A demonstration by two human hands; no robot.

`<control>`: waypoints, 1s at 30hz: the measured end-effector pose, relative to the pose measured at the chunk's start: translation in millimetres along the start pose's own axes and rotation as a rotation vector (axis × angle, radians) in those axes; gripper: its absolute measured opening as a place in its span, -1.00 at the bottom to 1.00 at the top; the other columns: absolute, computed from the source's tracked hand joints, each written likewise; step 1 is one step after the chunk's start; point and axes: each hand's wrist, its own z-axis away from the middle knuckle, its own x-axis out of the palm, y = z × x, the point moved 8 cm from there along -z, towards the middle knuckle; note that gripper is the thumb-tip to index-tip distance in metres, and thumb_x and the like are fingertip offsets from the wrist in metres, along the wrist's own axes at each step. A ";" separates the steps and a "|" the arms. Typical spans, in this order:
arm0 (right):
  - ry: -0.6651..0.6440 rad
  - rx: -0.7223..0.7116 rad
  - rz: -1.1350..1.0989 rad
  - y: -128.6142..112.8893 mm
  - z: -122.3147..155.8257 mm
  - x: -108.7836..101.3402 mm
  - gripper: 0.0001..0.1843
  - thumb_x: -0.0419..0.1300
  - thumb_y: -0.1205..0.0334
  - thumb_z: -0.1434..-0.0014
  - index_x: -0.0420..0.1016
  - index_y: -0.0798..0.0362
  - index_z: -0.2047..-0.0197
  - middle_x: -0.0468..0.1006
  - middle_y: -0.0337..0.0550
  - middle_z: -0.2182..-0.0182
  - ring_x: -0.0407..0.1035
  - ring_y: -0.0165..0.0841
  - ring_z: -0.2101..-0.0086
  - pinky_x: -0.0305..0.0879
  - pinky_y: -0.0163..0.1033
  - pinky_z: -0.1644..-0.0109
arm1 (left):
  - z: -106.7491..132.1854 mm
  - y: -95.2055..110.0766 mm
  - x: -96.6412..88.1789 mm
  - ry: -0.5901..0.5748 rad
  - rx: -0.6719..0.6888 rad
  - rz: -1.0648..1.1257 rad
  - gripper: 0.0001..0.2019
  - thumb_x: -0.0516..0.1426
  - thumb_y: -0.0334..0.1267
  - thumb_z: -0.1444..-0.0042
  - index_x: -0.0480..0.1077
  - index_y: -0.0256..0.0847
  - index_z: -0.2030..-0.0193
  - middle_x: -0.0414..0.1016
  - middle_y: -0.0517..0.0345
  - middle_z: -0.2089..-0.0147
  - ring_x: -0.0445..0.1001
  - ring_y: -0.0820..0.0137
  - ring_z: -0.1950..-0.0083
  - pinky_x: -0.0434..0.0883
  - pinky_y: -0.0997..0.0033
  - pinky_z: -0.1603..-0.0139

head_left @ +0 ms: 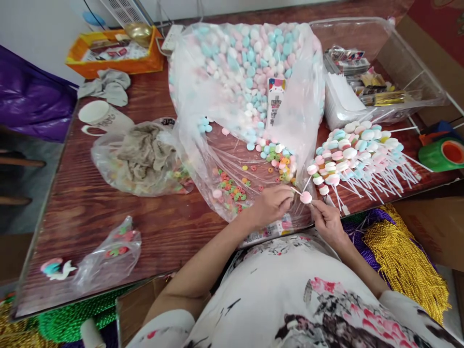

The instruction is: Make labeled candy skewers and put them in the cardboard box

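Note:
Near the table's front edge, my left hand [273, 205] pinches a thin white stick [296, 191]. The stick meets a round pink marshmallow [305, 197]. My right hand [327, 221] has its fingertips closed at the other side of that marshmallow; whether the stick runs through is too small to tell. Beyond my hands lies a large clear plastic bag [300, 116] full of pink, white and blue marshmallows [250, 53]. Colourful ring candies [232, 188] are scattered at its near end. Right of my hands is a pile of sticks threaded with marshmallows [351, 150].
A clear bin [406, 104] of packets stands back right, with green tape [440, 154] nearby. Leftward are a crumpled cloth [145, 150] on a plastic bag, a white mug [112, 118], an orange basket [112, 65] and a small candy bag [112, 261]. Gold cords [402, 261] hang below right.

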 end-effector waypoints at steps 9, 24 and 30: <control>-0.102 -0.151 -0.088 -42.0 -5.7 23.2 -0.80 0.04 0.35 -0.30 0.50 0.09 0.17 0.55 -0.21 0.46 0.34 -0.46 0.53 0.30 -0.34 0.39 | 52.0 -39.9 -25.9 0.485 -0.624 1.060 -0.72 0.38 -0.29 0.12 0.58 -0.21 0.20 0.63 0.12 0.29 0.59 0.42 0.42 0.57 0.45 0.37; -0.187 -0.241 0.147 -54.7 -9.0 47.6 -0.76 0.01 0.40 -0.27 0.45 0.05 0.09 0.59 -0.15 0.40 0.46 -0.35 0.44 0.31 -0.28 0.35 | 79.2 -56.9 -44.2 0.779 -0.538 1.058 -0.76 0.44 -0.28 0.25 0.56 -0.21 0.40 0.60 0.21 0.37 0.53 0.49 0.50 0.41 0.58 0.57; -0.217 -0.279 0.218 -55.7 -4.4 55.1 -0.75 0.03 0.45 -0.22 0.46 0.06 0.11 0.62 -0.07 0.32 0.51 -0.29 0.32 0.34 -0.25 0.28 | 86.1 -57.9 -48.3 0.885 -0.498 0.912 -0.80 0.44 -0.30 0.23 0.58 -0.17 0.41 0.60 0.21 0.30 0.52 0.51 0.39 0.43 0.59 0.54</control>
